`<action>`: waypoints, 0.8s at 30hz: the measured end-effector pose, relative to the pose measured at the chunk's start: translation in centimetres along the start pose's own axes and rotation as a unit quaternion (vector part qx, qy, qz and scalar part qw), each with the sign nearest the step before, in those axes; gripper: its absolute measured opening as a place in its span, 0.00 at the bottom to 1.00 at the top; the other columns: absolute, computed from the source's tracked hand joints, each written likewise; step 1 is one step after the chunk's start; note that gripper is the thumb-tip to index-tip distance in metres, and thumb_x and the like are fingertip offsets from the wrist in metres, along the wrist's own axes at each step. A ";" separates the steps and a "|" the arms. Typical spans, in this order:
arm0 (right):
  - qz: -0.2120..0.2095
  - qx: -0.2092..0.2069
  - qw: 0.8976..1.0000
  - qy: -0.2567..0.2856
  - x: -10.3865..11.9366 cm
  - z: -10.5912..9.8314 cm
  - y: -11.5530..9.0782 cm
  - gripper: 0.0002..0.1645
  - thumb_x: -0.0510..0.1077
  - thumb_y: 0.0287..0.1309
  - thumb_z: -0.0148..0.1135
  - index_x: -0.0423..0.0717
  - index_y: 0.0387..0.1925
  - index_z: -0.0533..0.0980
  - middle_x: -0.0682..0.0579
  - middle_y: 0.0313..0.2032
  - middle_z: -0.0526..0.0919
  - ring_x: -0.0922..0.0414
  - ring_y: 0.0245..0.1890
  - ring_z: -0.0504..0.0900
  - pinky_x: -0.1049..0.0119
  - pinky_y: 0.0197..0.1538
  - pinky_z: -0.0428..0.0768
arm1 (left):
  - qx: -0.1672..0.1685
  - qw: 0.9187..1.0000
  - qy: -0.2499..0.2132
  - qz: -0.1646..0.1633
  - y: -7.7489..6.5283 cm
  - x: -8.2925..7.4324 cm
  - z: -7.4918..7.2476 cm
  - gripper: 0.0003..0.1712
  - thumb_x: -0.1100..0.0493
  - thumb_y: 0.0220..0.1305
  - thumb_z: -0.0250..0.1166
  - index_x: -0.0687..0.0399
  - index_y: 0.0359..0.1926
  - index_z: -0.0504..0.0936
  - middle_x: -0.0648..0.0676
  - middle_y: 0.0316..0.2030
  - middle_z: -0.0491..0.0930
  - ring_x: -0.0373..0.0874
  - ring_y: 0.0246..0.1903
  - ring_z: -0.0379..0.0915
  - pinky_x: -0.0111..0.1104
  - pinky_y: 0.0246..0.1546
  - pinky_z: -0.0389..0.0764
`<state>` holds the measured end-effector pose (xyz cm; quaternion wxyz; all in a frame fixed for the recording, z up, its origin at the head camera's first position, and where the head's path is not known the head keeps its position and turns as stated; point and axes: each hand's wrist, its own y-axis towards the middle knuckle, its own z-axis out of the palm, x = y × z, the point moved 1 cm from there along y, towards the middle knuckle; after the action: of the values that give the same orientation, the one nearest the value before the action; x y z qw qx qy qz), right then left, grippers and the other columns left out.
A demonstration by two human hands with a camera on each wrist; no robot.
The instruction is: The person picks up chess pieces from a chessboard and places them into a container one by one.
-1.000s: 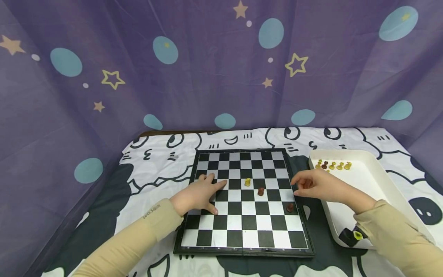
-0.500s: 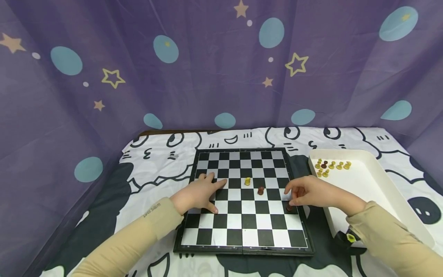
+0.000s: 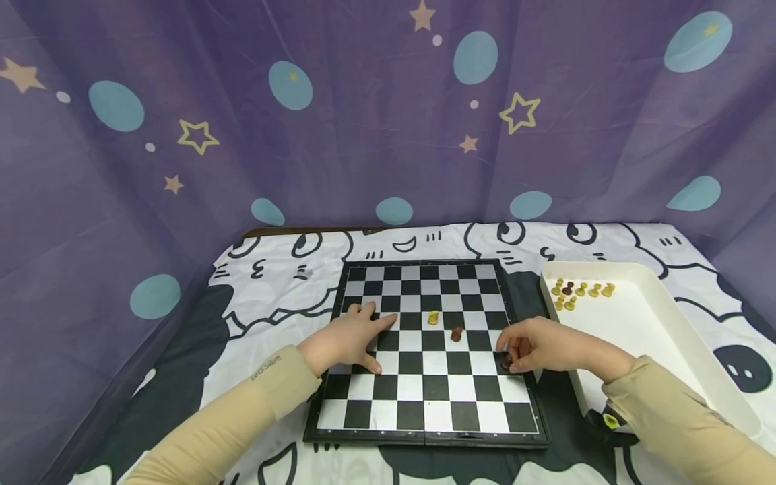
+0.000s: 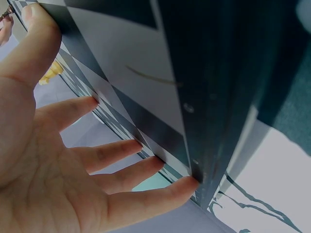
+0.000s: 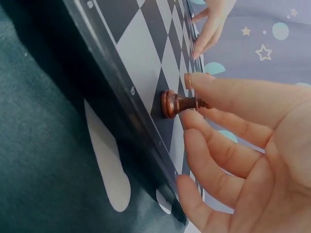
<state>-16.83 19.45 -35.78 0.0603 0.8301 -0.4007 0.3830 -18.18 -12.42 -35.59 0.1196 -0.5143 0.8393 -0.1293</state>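
My left hand (image 3: 348,340) rests on the left part of the black-and-white chessboard (image 3: 435,362), fingers spread. In the left wrist view its fingertips touch the board's surface near the dark border. At the board's right edge, my right hand (image 3: 545,345) pinches a dark brown chess piece (image 5: 176,104) between thumb and fingers. This piece's round base stands on a dark square, and its top is hidden behind the thumb. A yellow chess piece (image 3: 433,317) and another brown chess piece (image 3: 457,334) stand near the middle of the board.
Right of the board lies a white tray (image 3: 685,337). Several yellow chess pieces (image 3: 595,290) and one brown piece (image 3: 567,288) sit at its far left corner. Under everything is a cartoon-print cloth (image 3: 267,283); a purple curtain (image 3: 364,162) hangs behind.
My right hand has moved left and down from beside the board to the brown piece at its right edge and taken hold of it. My left hand stays put.
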 end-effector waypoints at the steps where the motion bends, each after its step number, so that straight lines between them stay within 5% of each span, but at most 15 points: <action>1: 0.001 0.001 1.000 -0.002 -0.1 0.1 0.0 0.14 0.36 0.49 0.69 0.42 0.41 0.79 0.59 0.25 0.77 0.66 0.23 0.73 0.70 0.27 0.75 | 0.000 1.000 -0.001 0.000 0.0 0.0 0.0 0.55 0.39 0.41 0.74 0.43 0.71 0.61 0.66 0.65 0.59 0.64 0.62 0.58 0.52 0.54 0.72; 24: -0.018 -0.025 0.999 -0.041 -0.9 0.6 0.4 0.07 0.36 0.50 0.68 0.50 0.27 0.78 0.62 0.21 0.76 0.68 0.22 0.71 0.71 0.26 0.73 | -0.003 1.000 -0.007 0.002 0.0 0.0 0.1 0.55 0.40 0.41 0.74 0.43 0.71 0.61 0.66 0.65 0.59 0.64 0.62 0.57 0.52 0.54 0.72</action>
<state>-17.18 19.50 -36.91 0.0715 0.8503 -0.3974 0.3376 -18.13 -12.47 -35.66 0.1242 -0.5142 0.8397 -0.1229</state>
